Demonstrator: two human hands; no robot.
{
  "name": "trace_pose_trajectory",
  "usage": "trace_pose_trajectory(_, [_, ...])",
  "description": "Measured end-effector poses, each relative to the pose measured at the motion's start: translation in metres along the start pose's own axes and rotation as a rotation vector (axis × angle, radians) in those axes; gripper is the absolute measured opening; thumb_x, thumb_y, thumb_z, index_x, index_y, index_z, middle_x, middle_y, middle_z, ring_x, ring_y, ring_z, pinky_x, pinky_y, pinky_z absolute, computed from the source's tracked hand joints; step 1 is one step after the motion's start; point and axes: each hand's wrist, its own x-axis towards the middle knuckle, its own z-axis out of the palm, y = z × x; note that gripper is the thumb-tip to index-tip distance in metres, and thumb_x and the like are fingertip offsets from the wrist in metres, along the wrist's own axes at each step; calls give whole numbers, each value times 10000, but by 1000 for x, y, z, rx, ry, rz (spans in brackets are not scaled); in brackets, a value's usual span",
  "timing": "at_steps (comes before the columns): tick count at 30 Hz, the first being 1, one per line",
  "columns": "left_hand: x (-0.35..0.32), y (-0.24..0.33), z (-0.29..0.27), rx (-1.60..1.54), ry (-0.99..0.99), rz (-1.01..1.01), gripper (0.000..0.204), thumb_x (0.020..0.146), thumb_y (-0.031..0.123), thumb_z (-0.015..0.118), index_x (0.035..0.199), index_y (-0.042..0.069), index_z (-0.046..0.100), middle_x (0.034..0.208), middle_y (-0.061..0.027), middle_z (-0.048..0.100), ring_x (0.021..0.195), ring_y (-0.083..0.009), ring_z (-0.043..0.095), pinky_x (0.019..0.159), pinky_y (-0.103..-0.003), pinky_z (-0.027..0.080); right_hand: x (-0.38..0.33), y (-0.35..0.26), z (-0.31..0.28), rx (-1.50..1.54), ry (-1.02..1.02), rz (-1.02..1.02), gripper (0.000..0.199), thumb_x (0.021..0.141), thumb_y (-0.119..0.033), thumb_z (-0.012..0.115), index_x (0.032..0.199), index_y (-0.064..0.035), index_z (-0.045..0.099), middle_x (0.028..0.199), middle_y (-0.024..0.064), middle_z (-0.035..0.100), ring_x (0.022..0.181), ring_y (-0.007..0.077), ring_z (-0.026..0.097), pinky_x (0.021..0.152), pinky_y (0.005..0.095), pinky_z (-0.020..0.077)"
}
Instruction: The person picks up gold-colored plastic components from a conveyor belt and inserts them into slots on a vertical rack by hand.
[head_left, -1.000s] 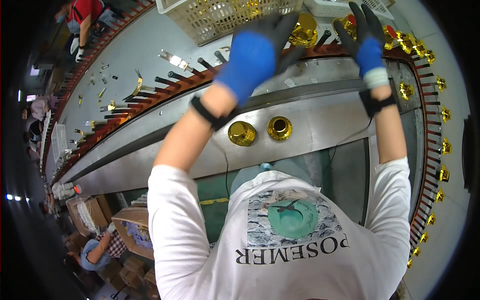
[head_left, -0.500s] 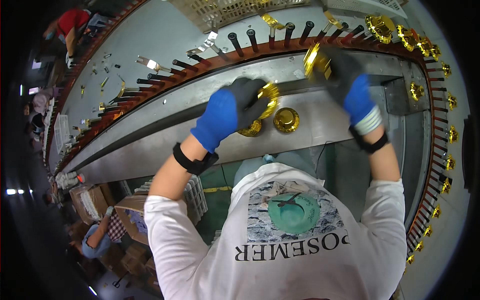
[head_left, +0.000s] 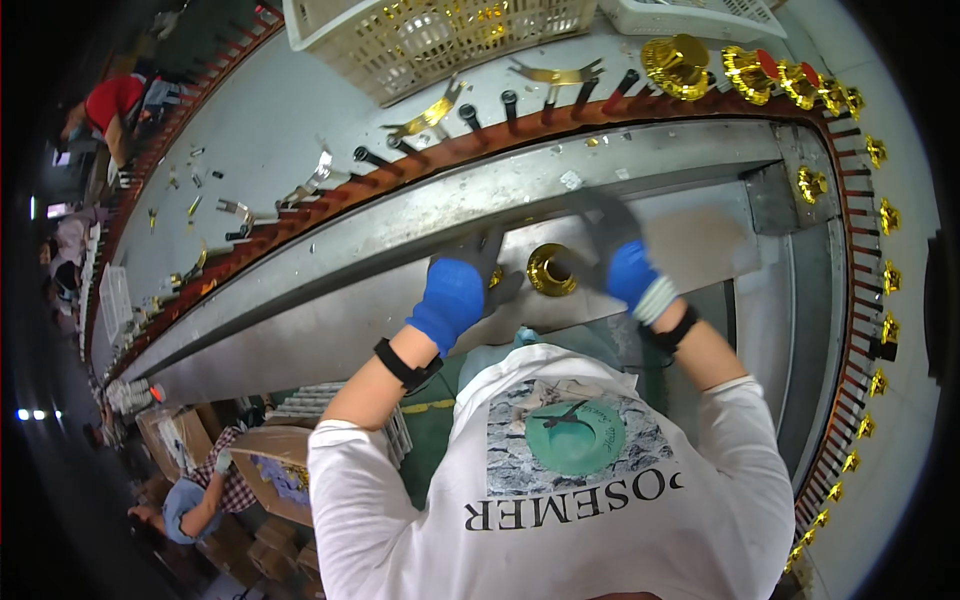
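Note:
Both my hands wear dark-palmed blue gloves and hover low over the metal work surface (head_left: 680, 240). Between the thumb and fingers of my left hand (head_left: 465, 285) shows a small bit of a shiny gold flanged cup (head_left: 496, 276); the glove hides the rest. Beside it, a second gold flanged cup (head_left: 546, 270) sits on the metal with its round opening visible. My right hand (head_left: 612, 250) is somewhat blurred, fingers stretched away from me and thumb apart. That thumb overlaps the second cup's right side; whether it touches cannot be made out.
A curved rail (head_left: 540, 120) carries dark upright pegs past the far side and round the right. Several gold cups (head_left: 675, 68) sit on pegs there. Beyond stands a cream perforated crate (head_left: 440, 50). A small gold piece (head_left: 810, 184) rests at the metal corner. Another person (head_left: 195, 500) handles cartons lower left.
My right hand has come back from the rail toward me, without the gold cup it held. My left hand has lowered beside the second cup. The pegs and cups on the rail have shifted left.

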Motion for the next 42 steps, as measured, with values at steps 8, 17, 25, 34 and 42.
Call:
trace_pose_trajectory(8, [252,122,-137,113,672,489,438,893,411,778,1207,135,648,1065,-170,688,772,-365,710,625,-490,554,154,235,-180,-108,387,362,664,941,-453,760,1426,-18,630,1280,267,701,1167,406,687,1053,470,526])
trace_pose_trajectory(17, [245,74,-113,222,638,498,463,896,456,790,1216,133,704,866,-138,692,750,-370,713,622,-469,561,138,143,-167,-116,363,203,522,917,-290,770,1338,1,666,1211,275,717,1082,433,700,940,483,562])
trace_pose_trajectory(25, [43,-32,-15,-67,-101,85,521,902,420,790,1310,119,668,1019,-195,719,848,-415,718,712,-497,580,35,5,-35,303,-50,-130,491,876,-257,803,1301,-47,674,1089,202,734,967,413,702,855,491,562])
trace_pose_trajectory(34, [7,-26,30,148,-121,-37,748,887,485,778,1495,111,557,1225,-256,691,943,-426,727,771,-499,579,2,-3,35,163,-193,-45,752,820,-403,819,1470,-107,583,1423,191,611,1269,388,608,1105,517,468])
trace_pose_trajectory(42, [202,118,-105,88,501,505,708,879,443,798,1452,86,586,1288,-184,655,922,-360,710,740,-482,569,119,229,-174,-499,678,84,671,902,-421,818,1425,-45,630,1392,261,658,1264,439,639,1078,489,518])
